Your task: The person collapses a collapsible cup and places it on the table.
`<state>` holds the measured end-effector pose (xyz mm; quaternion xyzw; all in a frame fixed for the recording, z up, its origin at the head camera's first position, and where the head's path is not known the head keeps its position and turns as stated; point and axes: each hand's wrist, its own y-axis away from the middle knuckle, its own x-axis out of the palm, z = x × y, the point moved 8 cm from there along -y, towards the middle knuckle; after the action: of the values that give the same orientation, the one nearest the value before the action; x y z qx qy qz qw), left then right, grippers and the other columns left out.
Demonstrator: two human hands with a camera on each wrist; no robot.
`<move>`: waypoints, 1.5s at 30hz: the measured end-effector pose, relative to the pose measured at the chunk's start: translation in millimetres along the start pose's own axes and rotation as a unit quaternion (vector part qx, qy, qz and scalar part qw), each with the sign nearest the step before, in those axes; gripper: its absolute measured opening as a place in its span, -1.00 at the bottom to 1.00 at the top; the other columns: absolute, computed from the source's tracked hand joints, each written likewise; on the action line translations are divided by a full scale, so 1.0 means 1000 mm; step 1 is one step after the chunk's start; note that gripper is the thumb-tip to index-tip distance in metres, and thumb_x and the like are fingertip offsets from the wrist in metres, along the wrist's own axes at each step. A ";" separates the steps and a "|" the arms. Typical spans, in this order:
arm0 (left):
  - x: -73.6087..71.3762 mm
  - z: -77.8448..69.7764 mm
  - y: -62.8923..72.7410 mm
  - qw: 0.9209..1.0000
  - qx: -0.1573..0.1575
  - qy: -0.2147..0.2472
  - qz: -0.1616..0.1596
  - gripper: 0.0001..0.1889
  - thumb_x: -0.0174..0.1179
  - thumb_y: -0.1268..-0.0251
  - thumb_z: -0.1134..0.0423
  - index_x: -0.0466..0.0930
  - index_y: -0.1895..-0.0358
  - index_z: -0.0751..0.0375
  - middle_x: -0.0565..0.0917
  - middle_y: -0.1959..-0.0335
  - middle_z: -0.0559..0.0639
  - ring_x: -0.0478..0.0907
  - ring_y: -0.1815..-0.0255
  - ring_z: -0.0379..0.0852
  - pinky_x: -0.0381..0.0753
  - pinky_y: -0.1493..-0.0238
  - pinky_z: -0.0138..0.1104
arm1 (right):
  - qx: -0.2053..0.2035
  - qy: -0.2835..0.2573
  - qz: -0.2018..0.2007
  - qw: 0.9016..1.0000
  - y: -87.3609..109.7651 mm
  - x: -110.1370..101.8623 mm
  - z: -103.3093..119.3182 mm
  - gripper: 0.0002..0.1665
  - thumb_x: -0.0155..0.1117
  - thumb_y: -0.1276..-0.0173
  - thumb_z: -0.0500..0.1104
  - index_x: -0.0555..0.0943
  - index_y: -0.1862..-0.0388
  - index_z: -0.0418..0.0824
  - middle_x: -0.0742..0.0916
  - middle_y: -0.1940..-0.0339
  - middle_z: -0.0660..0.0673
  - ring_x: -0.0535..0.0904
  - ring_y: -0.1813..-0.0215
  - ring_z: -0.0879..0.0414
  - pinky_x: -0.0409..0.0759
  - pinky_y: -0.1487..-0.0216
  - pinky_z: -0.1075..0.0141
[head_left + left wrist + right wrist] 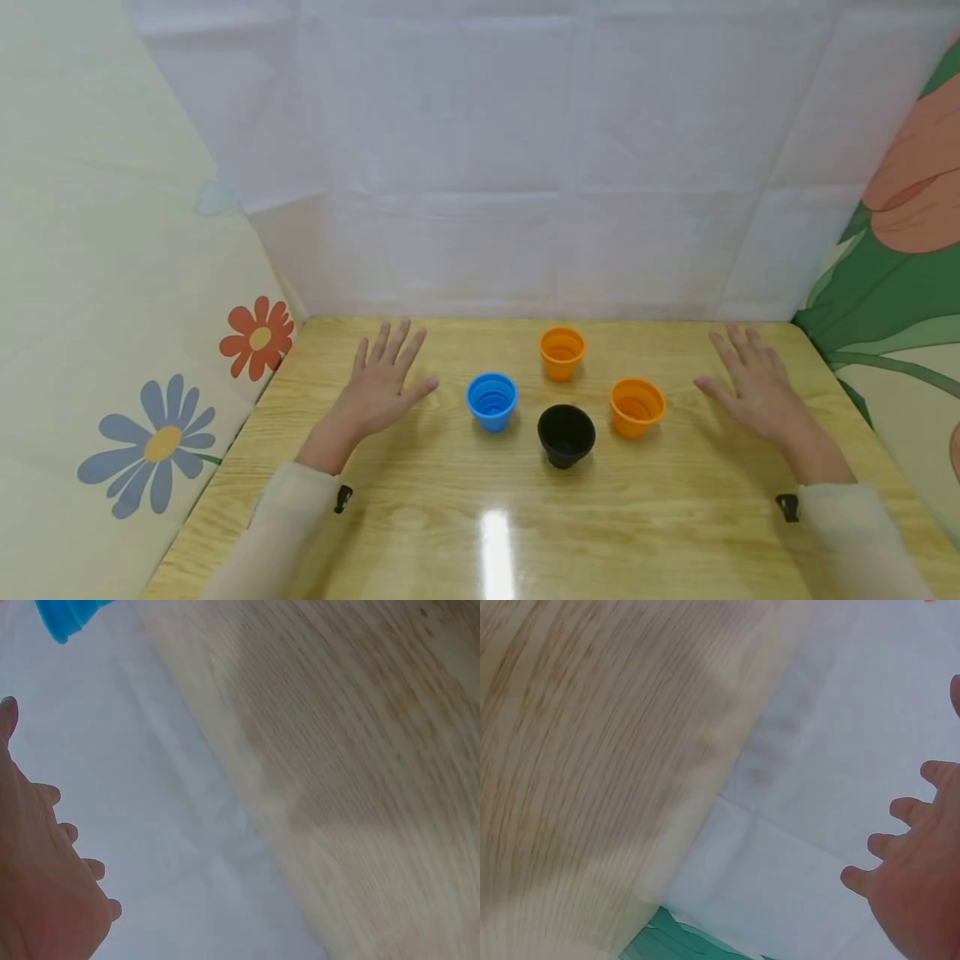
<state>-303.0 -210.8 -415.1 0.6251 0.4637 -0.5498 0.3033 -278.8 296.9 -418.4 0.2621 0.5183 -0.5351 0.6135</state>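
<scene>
Several small ribbed cups stand upright on the table between my hands. In the head view the blue cup is leftmost, a black cup sits nearest me, one orange cup is at the back and another orange cup is on the right. My left hand, fingers spread, is left of the blue cup and apart from it. To the right of the right-hand orange cup, my right hand is also spread and holds nothing. A bit of the blue cup shows in the left wrist view.
The wooden table ends at a white cloth hanging behind it. Flower-patterned fabric borders the left side, and leaf-patterned fabric the right. Light reflects off the table's front part.
</scene>
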 end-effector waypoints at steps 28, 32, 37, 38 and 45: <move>0.002 -0.067 0.010 0.996 0.083 -0.028 -0.005 -0.13 -0.08 -0.49 -0.34 -0.17 -0.67 -0.02 -0.24 -0.69 0.06 -0.46 -0.66 0.15 -0.40 -0.57 0.23 | -0.077 0.002 -0.001 0.997 0.012 0.009 0.063 -0.09 0.08 -0.59 0.13 -0.05 -0.68 -0.18 -0.04 -0.67 -0.35 -0.32 -0.66 -0.27 -0.36 -0.58 -0.27; 0.004 -0.076 0.012 0.995 0.097 -0.035 -0.010 -0.12 -0.11 -0.49 -0.36 -0.17 -0.67 -0.03 -0.24 -0.69 0.03 -0.43 -0.67 0.16 -0.39 -0.58 0.22 | -0.088 0.002 -0.001 0.996 0.014 0.011 0.071 -0.09 0.09 -0.58 0.14 -0.04 -0.68 -0.15 -0.02 -0.67 -0.32 -0.29 -0.67 -0.27 -0.35 -0.59 -0.26; 0.008 -0.087 0.014 0.994 0.107 -0.035 -0.002 -0.12 -0.13 -0.49 -0.38 -0.22 -0.67 -0.08 -0.26 -0.69 0.02 -0.39 -0.67 0.19 -0.39 -0.58 0.20 | -0.096 0.008 0.000 0.995 0.016 0.015 0.081 -0.07 0.13 -0.55 0.15 -0.05 -0.69 -0.09 -0.01 -0.68 -0.29 -0.25 -0.67 -0.27 -0.28 -0.59 -0.26; 0.009 -0.089 0.015 0.994 0.108 -0.034 0.001 -0.12 -0.13 -0.48 -0.38 -0.23 -0.67 -0.08 -0.27 -0.69 0.01 -0.39 -0.67 0.19 -0.39 -0.58 0.20 | -0.098 0.010 0.000 0.995 0.016 0.015 0.083 -0.06 0.13 -0.55 0.15 -0.05 -0.69 -0.10 -0.01 -0.68 -0.29 -0.25 -0.67 -0.27 -0.27 -0.59 -0.26; 0.018 -0.104 0.016 0.992 0.121 -0.043 0.013 -0.10 -0.19 -0.45 -0.45 -0.19 -0.67 -0.07 -0.26 -0.69 0.00 -0.38 -0.67 0.17 -0.34 -0.59 0.19 | -0.101 0.011 0.010 0.995 0.018 0.023 0.094 -0.06 0.14 -0.54 0.16 -0.03 -0.69 -0.11 -0.03 -0.69 -0.26 -0.25 -0.67 -0.26 -0.28 -0.60 -0.23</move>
<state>-247.1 -120.2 -412.3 0.6389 0.3722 -0.6244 0.2518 -231.3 211.0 -412.8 0.2096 0.5741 -0.4707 0.6363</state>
